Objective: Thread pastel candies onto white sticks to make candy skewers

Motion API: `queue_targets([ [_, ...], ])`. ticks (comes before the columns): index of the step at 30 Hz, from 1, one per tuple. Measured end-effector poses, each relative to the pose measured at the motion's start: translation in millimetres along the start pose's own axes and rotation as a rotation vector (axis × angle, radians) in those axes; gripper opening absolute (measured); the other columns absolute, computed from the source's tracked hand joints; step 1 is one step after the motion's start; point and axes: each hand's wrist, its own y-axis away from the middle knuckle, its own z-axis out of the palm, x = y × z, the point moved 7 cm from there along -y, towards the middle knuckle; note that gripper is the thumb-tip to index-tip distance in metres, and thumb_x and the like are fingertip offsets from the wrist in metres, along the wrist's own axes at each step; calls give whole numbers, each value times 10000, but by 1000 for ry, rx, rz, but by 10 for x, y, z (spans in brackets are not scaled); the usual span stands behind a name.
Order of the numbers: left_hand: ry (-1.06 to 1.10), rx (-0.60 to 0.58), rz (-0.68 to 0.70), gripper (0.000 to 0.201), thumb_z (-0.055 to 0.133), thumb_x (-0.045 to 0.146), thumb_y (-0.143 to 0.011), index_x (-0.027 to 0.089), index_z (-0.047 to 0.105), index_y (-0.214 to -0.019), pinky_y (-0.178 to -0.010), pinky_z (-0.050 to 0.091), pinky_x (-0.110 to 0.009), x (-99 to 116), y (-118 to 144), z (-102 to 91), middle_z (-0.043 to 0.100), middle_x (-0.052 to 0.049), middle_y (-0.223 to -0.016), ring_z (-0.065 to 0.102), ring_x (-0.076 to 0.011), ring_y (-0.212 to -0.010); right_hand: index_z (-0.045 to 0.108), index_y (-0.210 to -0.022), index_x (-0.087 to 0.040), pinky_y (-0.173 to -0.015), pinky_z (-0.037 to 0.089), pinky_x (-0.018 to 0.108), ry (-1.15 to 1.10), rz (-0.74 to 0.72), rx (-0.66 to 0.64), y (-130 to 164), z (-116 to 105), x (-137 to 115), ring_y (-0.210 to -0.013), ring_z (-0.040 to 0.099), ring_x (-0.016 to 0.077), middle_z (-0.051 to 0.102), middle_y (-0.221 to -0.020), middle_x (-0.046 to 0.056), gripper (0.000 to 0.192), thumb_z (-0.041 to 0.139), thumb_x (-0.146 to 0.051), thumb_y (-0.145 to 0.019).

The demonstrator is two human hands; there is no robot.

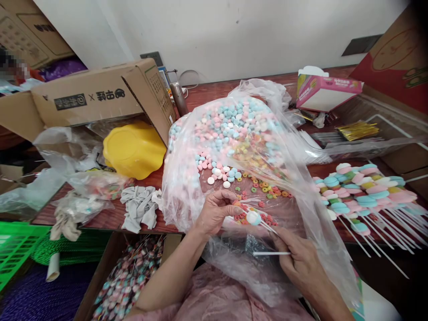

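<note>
blurred patch [13,67]: top left, pixelated, unreadable | finished skewers [368,191]: stick ends cut off by right edge | lower carton [123,281]: cut off by bottom edge | right hand [301,263]: palm hidden, grip unclear

Single head-worn view, looking forward and down, close over the table [214,91]

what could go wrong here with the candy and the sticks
1. The left hand pinches a small round candy on a thin stick; it could slip off or the stick could bend.
2. Loose candies lie on the open plastic bag close to the table edge and might roll off.
3. The finished skewers overhang beside the right hand and could be knocked.
</note>
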Motion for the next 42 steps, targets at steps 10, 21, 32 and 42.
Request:
queue_targets([
  [10,-194,95,340,247,931,308,-603,205,772,-763,-694,541,-253,1,8,-103,703,0,-774,644,-131,-747,730,-995,-207,-530,520,239,-102,-14,48,-43,63,-163,-569,683,158,745,-730,15,216,519,-195,-956],
  [21,-685,-34,605,196,616,273,-948,232,764,-1071,-891,571,-365,110,311,218,776,-90,-1027,715,-204,-962,722,-885,-195,-459,468,221,-178,166,61,-78,143,-59,-424,549,129,626,-550,-18,252,488,-263,-948],
  [32,-665,-217,459,232,592,351,-951,222,777,-1003,-811,585,-332,-214,343,446,791,-100,-902,743,-205,-847,733,-920,-194,-446,482,240,-215,161,82,-17,233,162,-433,591,154,689,-600,5,230,524,-285,-889],
  [42,-1456,50,328,119,620,176,-847,169,730,-803,-858,526,-337,541,-571,-425,738,-69,-876,678,-217,-889,693,-908,-227,-479,497,231,-56,313,65,3,56,718,-534,651,176,709,-667,1,222,509,-340,-859],
])
